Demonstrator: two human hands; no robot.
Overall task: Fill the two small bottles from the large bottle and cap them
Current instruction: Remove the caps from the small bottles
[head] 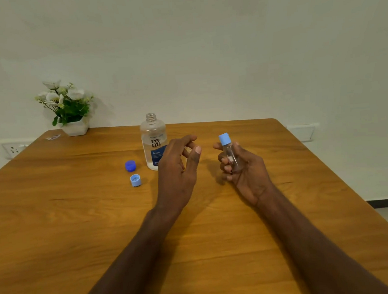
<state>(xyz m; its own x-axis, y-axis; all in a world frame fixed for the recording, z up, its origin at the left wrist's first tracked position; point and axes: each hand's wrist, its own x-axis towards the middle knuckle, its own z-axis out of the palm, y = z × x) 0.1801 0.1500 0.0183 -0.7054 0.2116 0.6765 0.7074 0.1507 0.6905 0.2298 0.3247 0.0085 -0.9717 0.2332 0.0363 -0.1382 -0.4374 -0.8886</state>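
A large clear bottle [153, 138] with a blue and white label stands uncapped at the middle of the wooden table [78, 225]. My right hand [243, 170] grips a small clear bottle [230, 153] with a light blue cap on it, held upright. My left hand [178, 169] hovers in front of the large bottle with its fingers apart and nothing in them. A dark blue cap [130, 165] and a light blue cap [135, 180] lie on the table left of the large bottle. No second small bottle shows.
A white pot of white flowers [69, 105] stands at the table's far left corner against the wall. A small clear wrapper [53, 137] lies beside it. Wall sockets [14, 149] sit behind the left edge.
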